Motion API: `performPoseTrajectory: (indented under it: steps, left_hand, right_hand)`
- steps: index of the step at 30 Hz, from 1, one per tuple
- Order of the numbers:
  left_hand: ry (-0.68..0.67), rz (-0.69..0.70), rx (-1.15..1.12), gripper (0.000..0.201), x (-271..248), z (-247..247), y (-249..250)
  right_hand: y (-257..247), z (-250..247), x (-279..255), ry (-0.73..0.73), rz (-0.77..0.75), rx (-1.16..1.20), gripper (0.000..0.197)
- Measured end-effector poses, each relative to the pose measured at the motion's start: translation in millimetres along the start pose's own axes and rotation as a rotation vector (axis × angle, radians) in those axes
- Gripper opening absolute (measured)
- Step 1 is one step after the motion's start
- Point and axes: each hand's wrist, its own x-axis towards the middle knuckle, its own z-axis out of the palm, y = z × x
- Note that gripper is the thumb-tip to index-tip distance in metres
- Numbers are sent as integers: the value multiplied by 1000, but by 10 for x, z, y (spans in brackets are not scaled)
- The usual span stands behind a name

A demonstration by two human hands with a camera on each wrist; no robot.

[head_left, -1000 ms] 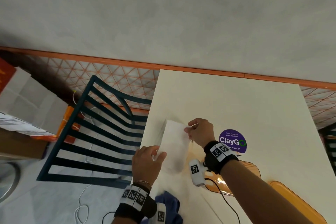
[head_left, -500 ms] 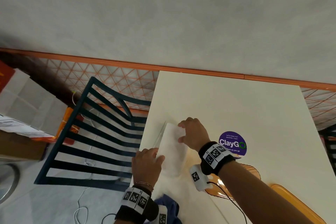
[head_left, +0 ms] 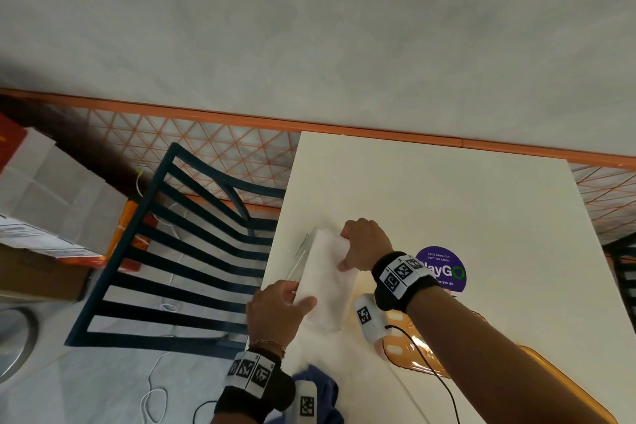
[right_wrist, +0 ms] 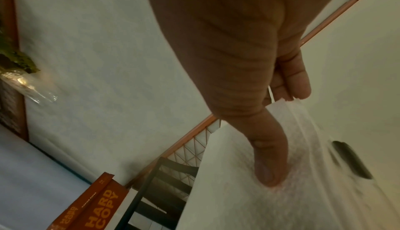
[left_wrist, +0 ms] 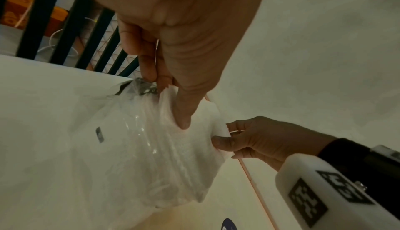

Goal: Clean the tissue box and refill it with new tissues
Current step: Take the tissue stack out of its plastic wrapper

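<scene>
Pinching the tissue stack (head_left: 327,280), both hands (head_left: 275,315) crowd beside the orange tray (head_left: 550,385).

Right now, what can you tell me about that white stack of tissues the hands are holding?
The stack of tissues is white, soft-looking and made of many thin folded layers. It lies long and flat over the cream table, with crinkly clear plastic wrap along one side. The left hand grips its near end, thumb on top. The right hand pinches its far end.
</scene>
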Motion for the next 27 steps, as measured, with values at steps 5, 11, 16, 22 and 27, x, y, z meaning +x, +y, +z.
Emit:
performPoseTrajectory:
  steps: [5, 11, 16, 22, 27]
  left_hand:
    - [30, -27, -56, 48, -17, -12, -12]
    - [15, -42, -97, 67, -20, -17, -25]
    - [-19, -16, -103, 92, -46, -26, -34]
    - [-38, -139, -619, 69, -176, -18, -99]
    - [-119, -108, -1079, 58, -381, -178, 163]
  right_hand:
    - [-12, -57, -26, -42, -16, 64, 58]
    - [6, -120, -100, -182, -106, 187, 51]
    - [48, -238, -212, -300, -181, 264, 29]
    - [260, -375, -477, -353, -173, 669, 29]
    - [393, -430, -827, -453, -187, 1019, 35]
